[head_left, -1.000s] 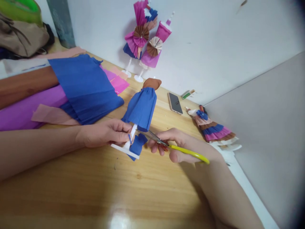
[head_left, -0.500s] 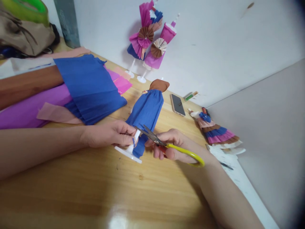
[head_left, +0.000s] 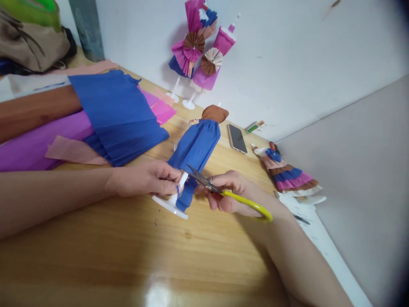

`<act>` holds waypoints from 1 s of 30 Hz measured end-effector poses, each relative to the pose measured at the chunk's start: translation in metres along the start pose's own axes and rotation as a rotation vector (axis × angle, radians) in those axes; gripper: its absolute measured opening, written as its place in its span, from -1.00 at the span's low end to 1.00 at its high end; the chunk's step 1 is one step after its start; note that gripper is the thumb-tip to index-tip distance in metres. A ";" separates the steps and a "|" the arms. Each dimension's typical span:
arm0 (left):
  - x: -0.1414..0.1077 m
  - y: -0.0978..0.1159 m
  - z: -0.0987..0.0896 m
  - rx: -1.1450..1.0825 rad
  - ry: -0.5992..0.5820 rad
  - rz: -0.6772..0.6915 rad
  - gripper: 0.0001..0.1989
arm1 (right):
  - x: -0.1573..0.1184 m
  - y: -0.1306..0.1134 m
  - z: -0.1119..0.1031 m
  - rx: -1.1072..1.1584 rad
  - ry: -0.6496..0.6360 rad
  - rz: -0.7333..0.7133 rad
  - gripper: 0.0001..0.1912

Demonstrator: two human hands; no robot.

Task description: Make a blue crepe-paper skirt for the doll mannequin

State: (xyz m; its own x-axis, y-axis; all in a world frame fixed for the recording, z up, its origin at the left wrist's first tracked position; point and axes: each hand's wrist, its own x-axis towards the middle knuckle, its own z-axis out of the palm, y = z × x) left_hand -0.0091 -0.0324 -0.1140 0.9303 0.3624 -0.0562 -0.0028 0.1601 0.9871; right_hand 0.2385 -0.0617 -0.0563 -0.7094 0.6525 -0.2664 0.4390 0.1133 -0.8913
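A small dress form lies tilted on the table, dressed in a blue crepe paper skirt [head_left: 200, 143] with a brown top [head_left: 214, 114]. Its white stand [head_left: 170, 207] points toward me. My left hand [head_left: 150, 179] pinches the skirt's lower edge beside the white post. Closed around yellow-handled scissors [head_left: 247, 203] is my right hand [head_left: 228, 189]; the blades lie at the skirt's hem, nearly together. A loose blue strip [head_left: 185, 197] hangs below the blades, behind the post.
Blue paper sheets [head_left: 118, 119] lie over brown and purple paper [head_left: 47, 132] at the left. Two dressed forms [head_left: 207, 59] stand against the wall. A phone [head_left: 237, 138] and a layered paper dress [head_left: 287, 172] lie to the right.
The scissor blades have closed from a wider gap at the hem. The view has shifted slightly, and both hands stay close to the same spot on the skirt.
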 end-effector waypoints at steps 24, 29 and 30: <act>0.001 0.004 0.002 0.038 0.008 -0.036 -0.72 | -0.001 0.000 0.002 -0.004 0.039 -0.061 -0.38; 0.000 0.006 0.003 0.040 0.009 -0.043 -0.71 | -0.003 0.000 -0.001 -0.019 0.040 -0.020 -0.38; 0.000 0.006 0.003 0.043 0.011 -0.047 -0.71 | -0.003 0.001 -0.001 -0.018 0.038 -0.015 -0.38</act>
State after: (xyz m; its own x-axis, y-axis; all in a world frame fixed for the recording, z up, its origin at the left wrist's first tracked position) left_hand -0.0079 -0.0340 -0.1079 0.9251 0.3654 -0.1037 0.0566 0.1373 0.9889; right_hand 0.2418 -0.0629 -0.0556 -0.6947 0.6787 -0.2385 0.4383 0.1364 -0.8884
